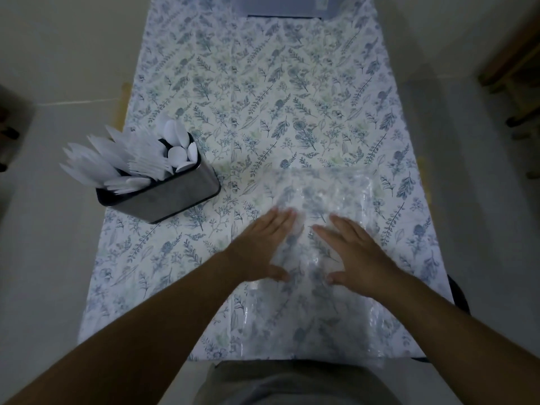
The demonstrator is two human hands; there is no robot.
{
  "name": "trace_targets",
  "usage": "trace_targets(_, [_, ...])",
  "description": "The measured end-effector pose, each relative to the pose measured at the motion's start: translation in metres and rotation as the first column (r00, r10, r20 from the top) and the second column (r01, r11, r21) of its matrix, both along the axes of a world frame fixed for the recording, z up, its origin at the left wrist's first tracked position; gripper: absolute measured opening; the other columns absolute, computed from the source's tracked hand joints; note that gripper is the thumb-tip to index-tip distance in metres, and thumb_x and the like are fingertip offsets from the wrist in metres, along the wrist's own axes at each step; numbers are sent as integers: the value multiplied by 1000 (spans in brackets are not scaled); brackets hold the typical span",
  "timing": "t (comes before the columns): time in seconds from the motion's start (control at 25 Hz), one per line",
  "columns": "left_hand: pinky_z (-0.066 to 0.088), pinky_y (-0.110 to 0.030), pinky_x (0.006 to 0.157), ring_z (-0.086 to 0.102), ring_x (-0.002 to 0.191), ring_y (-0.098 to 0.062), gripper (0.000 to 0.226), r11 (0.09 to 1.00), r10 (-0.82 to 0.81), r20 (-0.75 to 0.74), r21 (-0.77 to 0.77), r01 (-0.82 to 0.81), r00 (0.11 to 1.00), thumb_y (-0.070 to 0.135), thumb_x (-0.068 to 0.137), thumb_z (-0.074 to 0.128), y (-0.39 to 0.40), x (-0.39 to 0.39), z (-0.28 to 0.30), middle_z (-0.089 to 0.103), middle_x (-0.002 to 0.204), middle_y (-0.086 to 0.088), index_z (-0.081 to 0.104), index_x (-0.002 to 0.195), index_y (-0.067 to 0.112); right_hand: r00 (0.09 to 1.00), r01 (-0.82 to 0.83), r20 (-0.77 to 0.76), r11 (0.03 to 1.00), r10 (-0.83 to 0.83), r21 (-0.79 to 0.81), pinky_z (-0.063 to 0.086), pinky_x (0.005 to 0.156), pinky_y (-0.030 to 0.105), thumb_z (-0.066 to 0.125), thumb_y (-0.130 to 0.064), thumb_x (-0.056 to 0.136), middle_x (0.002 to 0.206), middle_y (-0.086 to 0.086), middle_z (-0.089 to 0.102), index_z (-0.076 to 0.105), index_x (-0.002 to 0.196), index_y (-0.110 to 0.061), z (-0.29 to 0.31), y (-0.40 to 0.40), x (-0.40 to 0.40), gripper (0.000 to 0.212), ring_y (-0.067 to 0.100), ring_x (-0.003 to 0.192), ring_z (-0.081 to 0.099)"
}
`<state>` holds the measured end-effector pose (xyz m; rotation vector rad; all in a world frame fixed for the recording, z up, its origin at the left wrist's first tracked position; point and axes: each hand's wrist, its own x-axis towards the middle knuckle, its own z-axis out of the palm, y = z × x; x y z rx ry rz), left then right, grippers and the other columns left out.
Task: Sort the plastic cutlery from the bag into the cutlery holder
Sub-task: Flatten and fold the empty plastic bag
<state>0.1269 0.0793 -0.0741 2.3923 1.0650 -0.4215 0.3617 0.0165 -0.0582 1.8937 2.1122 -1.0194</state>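
A clear plastic bag (330, 197) lies flat on the table's near right part, and no cutlery shows inside it. My left hand (263, 247) and my right hand (353, 249) press flat on the bag side by side, fingers straight and pointing away from me. At the table's left edge stands a dark metal cutlery holder (175, 197), tilted in this wide view. White plastic knives (96, 165), forks (146, 162) and spoons (178, 147) stick out of it in separate groups.
The table (263, 83) wears a white cloth with a blue leaf print. A clear plastic box (286, 7) sits at the far edge. A wooden piece of furniture (514, 68) stands to the right, and a dark object (11, 121) to the left.
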Motion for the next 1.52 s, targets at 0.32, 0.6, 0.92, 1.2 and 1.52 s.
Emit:
trace_targets(0.32, [-8,-54,118,-15,151,-29,148,987,93,-9,129,-91,996,84,45,73,9,8,14,-11,166,-6,-3,158,26,992,126,-1,987,-126,98,32,114,42,88,-44,69,159,-4,26,36,152,-44,16,5,6,98,25,148,23])
trace_targets(0.6, [48,-25,52,67,65,-20,44,-159,979,-37,-745,-648,-198,33,95,58,-14,4,34,73,96,-13,46,134,15,271,834,-382,414,-883,-365,44,57,32,62,-18,98,91,11,71,28,155,-28,29,-1,14,67,21,68,58])
trace_targets(0.92, [51,-34,64,71,73,-29,34,-262,950,-160,-876,-406,-269,41,104,44,-7,-7,32,75,86,-14,55,107,8,-33,727,-343,213,-939,-653,49,59,31,50,-43,103,87,9,74,55,116,-19,22,24,15,29,24,70,69])
trace_targets(1.2, [56,-32,59,69,63,-26,30,-208,967,-115,-873,-441,-228,41,104,43,-17,-5,35,75,79,-15,53,114,14,-144,645,-369,196,-918,-739,48,64,36,52,-58,97,66,3,67,51,75,-20,23,-13,19,44,23,72,68])
trace_targets(1.52, [54,-36,71,69,90,-30,73,-114,992,-83,-915,-388,-94,66,97,35,-22,-17,40,74,98,-18,67,105,1,-52,594,-512,386,-857,-706,52,75,40,58,-1,98,99,7,69,64,112,-18,23,-34,45,23,23,90,67])
